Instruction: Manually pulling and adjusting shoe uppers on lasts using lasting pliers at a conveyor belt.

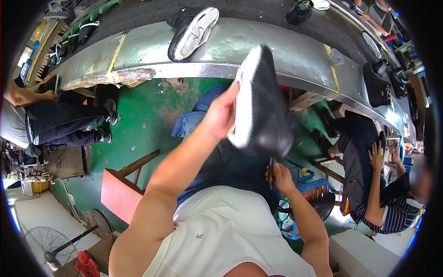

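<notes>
In front of my chest is a black shoe (pixel 268 104), heel-to-toe roughly upright, its white sole turned to the left. My left hand (pixel 223 111) is closed around the sole side and holds it up. Low at the shoe's near end, my right hand (pixel 280 178) is closed on a thin pen-like tool (pixel 271 171). The tool's tip points up toward the shoe's underside; whether it touches cannot be seen. Another black shoe (pixel 177 39) with a white sole lies on its side on the metal bench edge (pixel 138 51) ahead.
A dark conveyor belt (pixel 249 18) runs beyond the metal edge, with more black shoes (pixel 299 12). A clear cup (pixel 336 57) stands on the edge. Co-workers sit at left (pixel 44 120) and right (pixel 364 171). A pink-topped wooden stool (pixel 121 196) and a fan (pixel 48 251) are at left.
</notes>
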A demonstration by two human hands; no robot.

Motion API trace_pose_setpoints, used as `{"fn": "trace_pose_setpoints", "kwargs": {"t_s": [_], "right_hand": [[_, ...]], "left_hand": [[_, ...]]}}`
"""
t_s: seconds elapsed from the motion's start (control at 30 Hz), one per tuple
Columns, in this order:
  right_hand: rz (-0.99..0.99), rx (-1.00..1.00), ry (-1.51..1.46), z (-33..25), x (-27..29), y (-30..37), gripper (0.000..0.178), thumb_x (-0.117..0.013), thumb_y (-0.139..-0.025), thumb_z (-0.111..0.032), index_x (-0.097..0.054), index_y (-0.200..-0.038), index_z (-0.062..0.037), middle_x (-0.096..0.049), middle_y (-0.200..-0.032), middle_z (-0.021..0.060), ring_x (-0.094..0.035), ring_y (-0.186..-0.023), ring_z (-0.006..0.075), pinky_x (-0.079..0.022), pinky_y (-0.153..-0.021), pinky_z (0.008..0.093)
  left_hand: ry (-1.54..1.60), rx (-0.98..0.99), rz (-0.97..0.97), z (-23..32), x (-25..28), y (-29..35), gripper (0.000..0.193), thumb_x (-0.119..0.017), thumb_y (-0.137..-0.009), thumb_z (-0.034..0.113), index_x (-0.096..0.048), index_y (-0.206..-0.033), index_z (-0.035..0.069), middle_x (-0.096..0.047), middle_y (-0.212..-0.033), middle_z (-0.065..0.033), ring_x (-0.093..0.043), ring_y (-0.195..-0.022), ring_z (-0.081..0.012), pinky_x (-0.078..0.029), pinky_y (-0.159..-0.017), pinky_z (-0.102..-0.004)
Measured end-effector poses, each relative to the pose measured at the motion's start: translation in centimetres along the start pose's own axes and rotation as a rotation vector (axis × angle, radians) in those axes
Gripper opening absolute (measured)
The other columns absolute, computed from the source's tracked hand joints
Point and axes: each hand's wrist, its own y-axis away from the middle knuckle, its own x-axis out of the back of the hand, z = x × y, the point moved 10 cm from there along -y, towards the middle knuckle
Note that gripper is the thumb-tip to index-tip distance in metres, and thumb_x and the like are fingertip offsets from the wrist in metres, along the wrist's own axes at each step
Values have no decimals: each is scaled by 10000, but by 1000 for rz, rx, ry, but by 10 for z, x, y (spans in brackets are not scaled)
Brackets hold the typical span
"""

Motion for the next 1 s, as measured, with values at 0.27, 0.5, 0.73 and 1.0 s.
{"fn": "trace_pose_setpoints", "kwargs": {"t_s": [0.27,0.5,0.73,1.0], "right_hand": [[-27,45,182,-25,-9,-2,524,-366,-1096,-420,-608,-1033,41,-680,-821,102,-669,-693,179,-540,-657,319],[-39,-10,103,-11,-5,-6,533,-366,-1092,-446,-607,-1038,26,-674,-819,96,-664,-690,171,-547,-658,315],[-100,-65,22,0,-4,-19,492,-384,-1095,-421,-613,-1040,11,-680,-833,91,-665,-691,170,-549,-656,319],[-149,-151,-99,-3,10,-43,503,-365,-1102,-404,-624,-1039,23,-691,-841,104,-676,-703,178,-561,-677,330]], "left_hand": [[67,94,122,16,-12,-48,778,-292,-1034,652,-485,-1435,14,-565,-1357,-289,-508,-1306,-502,-424,-1079,-628],[153,91,104,25,-8,-74,755,-299,-1037,632,-508,-1410,9,-560,-1326,-331,-525,-1271,-521,-465,-1038,-622],[68,42,75,66,-31,-148,755,-395,-997,659,-544,-1376,23,-589,-1306,-307,-596,-1181,-500,-546,-900,-564],[-243,-107,259,147,-36,-332,838,-293,-1004,715,-449,-1468,35,-539,-1417,-246,-554,-1293,-367,-454,-1074,-494]]}}
